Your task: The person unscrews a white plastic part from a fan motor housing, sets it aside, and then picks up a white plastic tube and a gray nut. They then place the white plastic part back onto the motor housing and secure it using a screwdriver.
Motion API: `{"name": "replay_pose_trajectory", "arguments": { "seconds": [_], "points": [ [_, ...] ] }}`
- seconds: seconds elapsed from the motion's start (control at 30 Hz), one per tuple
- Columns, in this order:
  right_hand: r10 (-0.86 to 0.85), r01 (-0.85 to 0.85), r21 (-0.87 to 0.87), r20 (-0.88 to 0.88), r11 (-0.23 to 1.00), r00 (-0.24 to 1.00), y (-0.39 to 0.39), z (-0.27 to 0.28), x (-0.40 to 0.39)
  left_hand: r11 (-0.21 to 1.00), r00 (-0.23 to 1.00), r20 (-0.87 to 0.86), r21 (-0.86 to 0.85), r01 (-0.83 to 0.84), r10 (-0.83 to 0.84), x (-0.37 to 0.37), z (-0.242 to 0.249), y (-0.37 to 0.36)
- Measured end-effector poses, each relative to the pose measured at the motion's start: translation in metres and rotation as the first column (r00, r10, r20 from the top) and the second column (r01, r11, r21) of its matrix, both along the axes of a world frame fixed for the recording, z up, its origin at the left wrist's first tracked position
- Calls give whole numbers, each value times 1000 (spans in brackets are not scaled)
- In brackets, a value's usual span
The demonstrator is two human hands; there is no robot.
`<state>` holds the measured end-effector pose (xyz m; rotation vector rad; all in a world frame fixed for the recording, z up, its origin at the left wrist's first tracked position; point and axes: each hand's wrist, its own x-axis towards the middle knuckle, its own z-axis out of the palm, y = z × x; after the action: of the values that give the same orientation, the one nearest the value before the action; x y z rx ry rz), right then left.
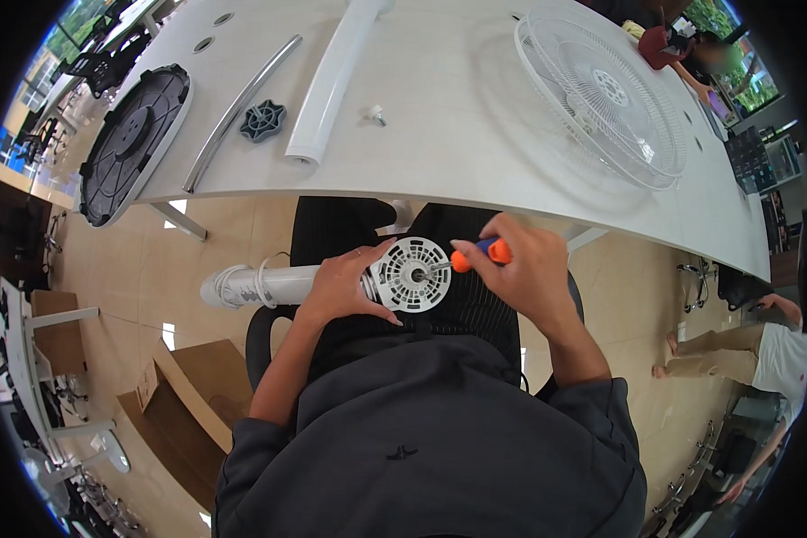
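On my lap lies a white fan motor unit (412, 291) with a round slotted face, joined to a white tubular body (291, 285) that has a cord wound round its far end. My left hand (341, 282) is wrapped round the unit beside the slotted face. In my right hand (533, 278) is a screwdriver (489, 255) with an orange and blue handle. Its metal shaft points left to the centre of the face, where the tip meets the area around the shaft; exact contact cannot be made out.
On the white table (439, 117) lie a fan grille (601, 94), a white pole (336, 85), a curved metal tube (242, 112), a dark knob (263, 121), a small screw (377, 116) and a black base (136, 143). A cardboard box (184, 386) stands lower left; people are at right.
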<state>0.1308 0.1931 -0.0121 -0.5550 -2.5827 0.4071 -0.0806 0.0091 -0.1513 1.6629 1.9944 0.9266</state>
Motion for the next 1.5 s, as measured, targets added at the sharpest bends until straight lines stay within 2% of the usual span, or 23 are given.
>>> {"name": "replay_pose_trajectory", "arguments": {
  "seconds": [0.03, 0.1, 0.13, 0.2, 0.23, 0.3, 0.33, 0.4, 0.43, 0.5, 0.57, 0.63, 0.77, 0.97, 1.1, 1.2, 1.3, 1.5],
  "points": [
    [6, -6, 1, 1, 1000, 1000, 2, 5, 1, 1000, 1000, -1, 13, 11, -11, 0, -2, 0],
    [-117, 100, -99, -178, 990, 977, 8, 22, 4, 1000, 1000, -6, 15, 11, -11, -1, -4, -1],
    [-106, 90, -95, -178, 991, 978, 14, 22, 7, 1000, 1000, -13, 16, 13, -13, -1, -4, -1],
    [-206, 100, -262, -415, 960, 886, 32, 22, 9, 1000, 1000, 7, 2, 10, -10, -2, 1, -2],
    [-190, 85, -257, -416, 963, 889, 41, 22, 6, 1000, 999, 26, -16, 19, -19, -2, 4, -3],
    [-332, -23, -552, -534, 834, 777, 59, 22, -8, 1000, 999, 38, -5, 15, -15, -1, 6, -3],
    [-322, -31, -548, -536, 836, 780, 64, 25, -19, 1000, 999, 48, 1, 27, -27, -2, 6, -4],
    [-380, -215, -826, -450, 521, 808, 75, 34, -48, 1000, 999, 45, 18, 24, -25, -3, 2, -6],
    [-374, -218, -823, -453, 525, 809, 80, 41, -60, 999, 999, 43, 31, 30, -31, -2, 2, -6],
    [-82, -247, -925, -282, 290, 956, 91, 56, -87, 999, 998, 51, 27, 30, -31, -3, 3, -7],
    [138, -53, -870, 18, 491, 990, 105, 64, -128, 999, 998, 57, 19, 39, -40, -3, 4, -7],
    [264, -54, -728, 178, 684, 948, 116, 50, -175, 1000, 999, 45, -3, 30, -30, -3, 6, -7],
    [109, 134, -497, 428, 857, 897, 125, 13, -263, 999, 997, 73, -24, 30, -28, -5, 7, -8],
    [86, 133, -388, 498, 912, 863, 118, 3, -309, 999, 995, 89, -13, 44, -43, -8, 10, -9],
    [78, 123, -355, 503, 927, 861, 107, 4, -310, 999, 994, 94, 15, 49, -50, -9, 3, -10],
    [20, 134, -261, 513, 956, 858, 106, -5, -316, 999, 994, 96, -4, 53, -53, -10, 3, -10],
    [3, 99, -207, 442, 973, 897, 110, -17, -322, 999, 991, 126, -4, 39, -39, -9, 9, -10],
    [-68, 160, -142, 502, 977, 862, 106, -14, -320, 998, 993, 104, -26, 64, -61, -11, 5, -10]
  ]
}}
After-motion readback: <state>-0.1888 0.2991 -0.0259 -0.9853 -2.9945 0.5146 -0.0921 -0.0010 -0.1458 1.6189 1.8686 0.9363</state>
